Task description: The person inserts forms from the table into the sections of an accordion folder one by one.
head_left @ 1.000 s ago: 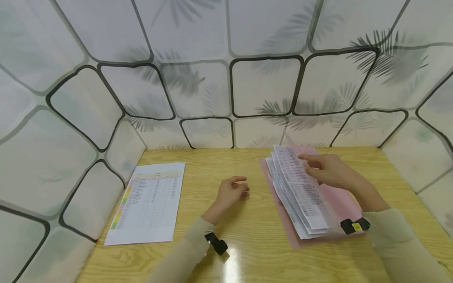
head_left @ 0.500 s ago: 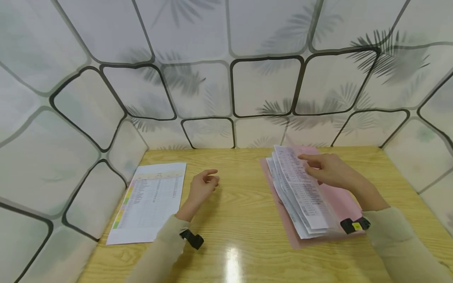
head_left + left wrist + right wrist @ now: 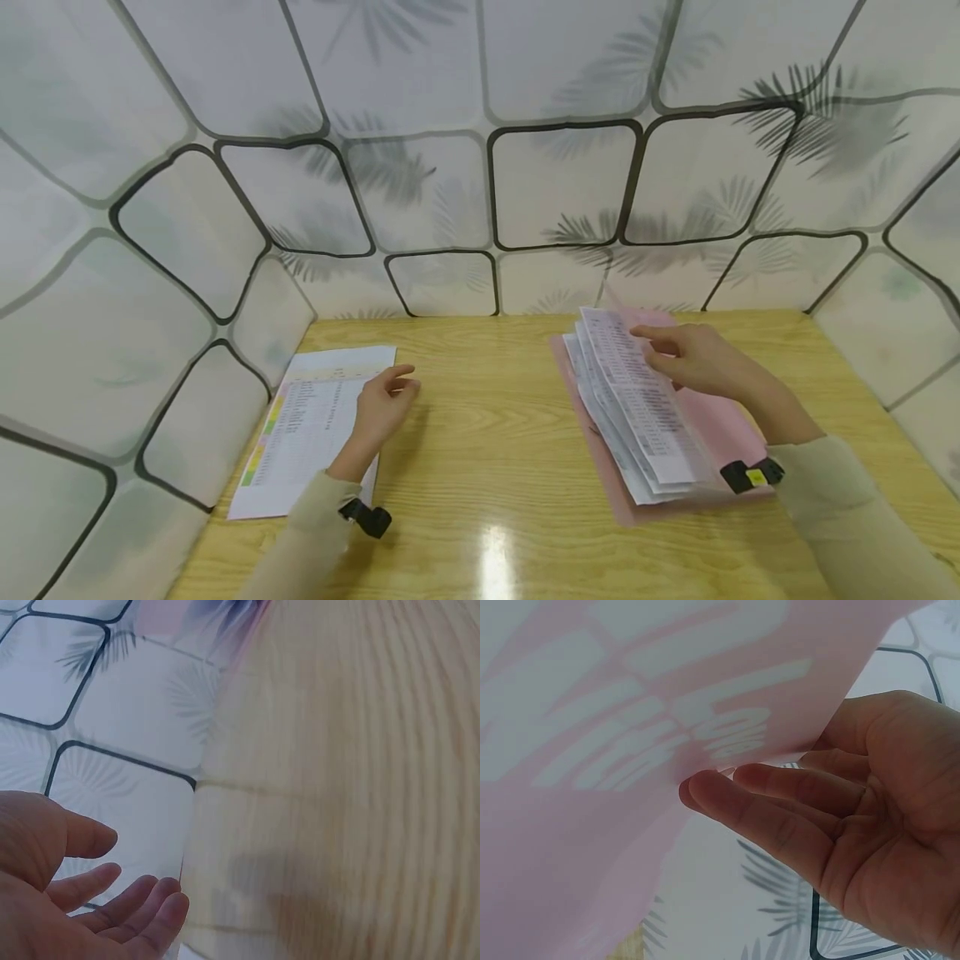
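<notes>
A pink translucent folder [image 3: 723, 425] lies opened on the right side of the wooden table, with several printed sheets [image 3: 637, 400] standing tilted in it. My right hand [image 3: 693, 358] pinches the raised edge of its cover between thumb and fingers; in the right wrist view that pink cover [image 3: 577, 847], with pale lettering, hangs beside the fingers. My left hand [image 3: 382, 408], fingers loosely bent and holding nothing, hovers over the right edge of a printed table sheet [image 3: 300, 450] with coloured cells down its left side. In the left wrist view the left hand [image 3: 97, 900] has bare wood beside it.
A wooden table [image 3: 487, 450] runs between the sheet on the left and the folder on the right. Patterned fabric walls [image 3: 420, 192] with dark outlines and leaf prints enclose its back and sides.
My left hand has travelled left from the middle of the table to above the printed sheet's right edge. The right hand and the folder have stayed in place.
</notes>
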The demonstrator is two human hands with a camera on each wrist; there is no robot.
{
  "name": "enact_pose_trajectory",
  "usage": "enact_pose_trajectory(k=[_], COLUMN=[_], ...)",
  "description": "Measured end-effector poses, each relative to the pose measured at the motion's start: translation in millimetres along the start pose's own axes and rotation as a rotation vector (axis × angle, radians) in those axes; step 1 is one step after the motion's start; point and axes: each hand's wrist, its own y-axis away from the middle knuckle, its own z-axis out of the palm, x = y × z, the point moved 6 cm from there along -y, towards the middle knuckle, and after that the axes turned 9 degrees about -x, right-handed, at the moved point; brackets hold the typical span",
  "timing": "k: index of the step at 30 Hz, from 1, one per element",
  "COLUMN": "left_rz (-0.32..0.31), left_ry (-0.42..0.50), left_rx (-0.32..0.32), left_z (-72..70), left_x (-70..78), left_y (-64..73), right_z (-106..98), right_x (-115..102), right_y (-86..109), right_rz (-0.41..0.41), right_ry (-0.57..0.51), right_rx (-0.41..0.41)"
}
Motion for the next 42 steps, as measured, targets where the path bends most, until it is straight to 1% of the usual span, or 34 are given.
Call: enact_pose_trajectory(k=[3,7,10,17,20,24,28,31,36,42], left_rz=[0.015,0.020,0.001,-0.078,-0.108,-0.130,-0.133,-0.155,-0.221,-0.227], left_ry=[-0.042,-0.078,-0.103,-0.147,-0.170,-0.215,-0.255,-0.284,-0.323,-0.372], left_rx=[0.010,0.054,0.081,0.075,0.088,0.119,0.144,0.154,0.168,0.191], left_z=[-8.0,-21.8,-34.3,-62.6,-73.2,-87.1,-100.3,-108.3,-118.6,-125.6], left_x=[-5.0,-13.4,-22.1,-42.6,-52.2,-64.4,-72.7,-79.2,-93.0,-101.5], left_y=[4.4,7.6,8.4,13.7,16.5,20.7,25.7,28.8,32.7,35.8], right_z=[1,1,1,0,0,0,0,0,-1,0], right_x=[1,1,1,3,3,2,2,3,3,3], right_y=[-0.1,-0.4,-0.3,-0.8,-0.8,-0.2,-0.1,-0.4,-0.9,-1.1], right_rz=[0.004,0.004,0.004,0.003,0.001,-0.006,-0.009,-0.010,-0.007,-0.001], right_ry=[-0.004,-0.003,-0.006,0.005,0.003,-0.003,-0.009,-0.007,-0.001,-0.006], right_rx=[-0.005,-0.008,-0.008,0.001,0.003,0.003,0.002,0.001,-0.004,-0.007])
